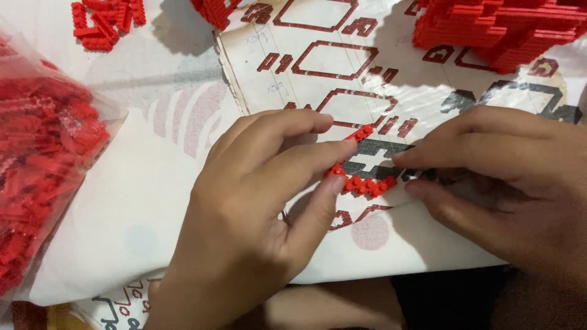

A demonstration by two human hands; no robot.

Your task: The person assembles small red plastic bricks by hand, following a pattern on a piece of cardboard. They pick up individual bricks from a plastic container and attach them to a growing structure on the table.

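A small row of red micro bricks (365,183) lies on a paper instruction sheet (306,79) printed with red and black outline diagrams. My left hand (257,208) pinches the left end of this red brick piece between thumb and fingers. My right hand (501,177) comes in from the right, with its thumb and forefinger tips touching the piece's right end. A thin strip of red bricks (361,132) sticks up beside my left index finger.
A clear plastic bag (43,165) full of loose red bricks lies at the left. A large built red brick block (495,27) stands at the top right. Smaller red assemblies (104,21) sit at the top left on white cloth.
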